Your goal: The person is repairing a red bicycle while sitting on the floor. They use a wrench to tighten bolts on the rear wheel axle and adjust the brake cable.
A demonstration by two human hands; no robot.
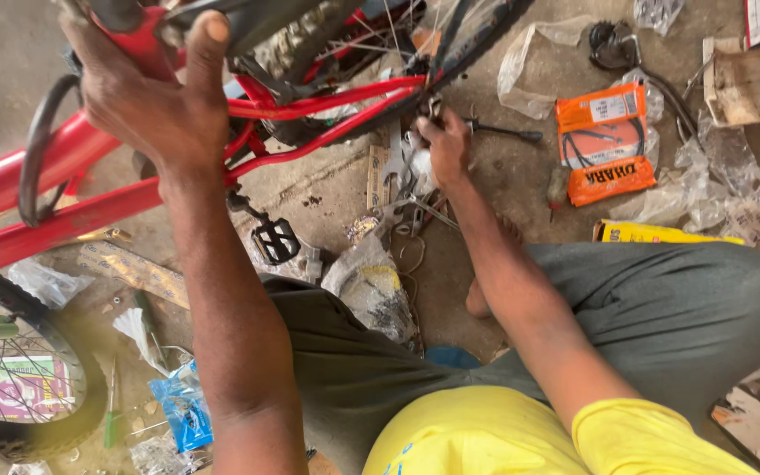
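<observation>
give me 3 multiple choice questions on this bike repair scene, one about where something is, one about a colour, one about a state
1. Where does the orange packet lie?
A. on the ground beside the right hand
B. on the person's lap
C. hung on the wheel

2. What colour is the bike frame?
A. blue
B. red
C. white

3. What is the left hand doing?
A. resting flat on the ground
B. holding a bottle
C. gripping the bike frame

Answers:
1 A, the packet lies flat on the concrete past the right hand.
2 B, the tubes are bright red.
3 C, its fingers wrap round the upper part of the frame.
</observation>
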